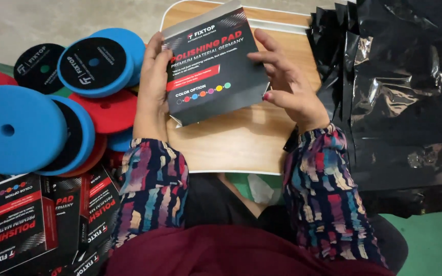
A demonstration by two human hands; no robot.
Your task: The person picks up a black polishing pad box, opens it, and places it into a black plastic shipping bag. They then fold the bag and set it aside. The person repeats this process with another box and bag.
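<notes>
Wooden lap tray (241,138), pale grain with a white rim, set over a green floor; bare concrete beyond its far edge.

Item 1. Dark flat carton (215,64), printed front with red lettering and a row of coloured dots, grey inner flap showing along its top edge. Held tilted just above the tray, between both sets of fingers.

Item 2. Left hand (153,87). Forearm rises from the patterned sleeve (152,191), wrist straight, palm turned toward the carton's left edge. Fingers curled round that edge, thumb tucked behind; closed on the carton.

Item 3. Right hand (290,84). Forearm enters from the lower right, wrist bent inward. Fingers spread and lightly bent, tips pressing the carton's right side and front face, thumb under the lower right corner. Red polish on one nail. Grip partly open but in contact with the carton.

Item 4. Foam polishing discs (19,128), blue, red and black, stacked loosely well outside the left fingers. Several show a black backing face; one large blue disc has a centre hole.

Item 5. Matching dark cartons (14,220), piled below the discs, beside the left elbow.

Item 6. Glossy black plastic bags (395,97), heaped just beyond the right fingers, overlapping the tray's right edge.
</notes>
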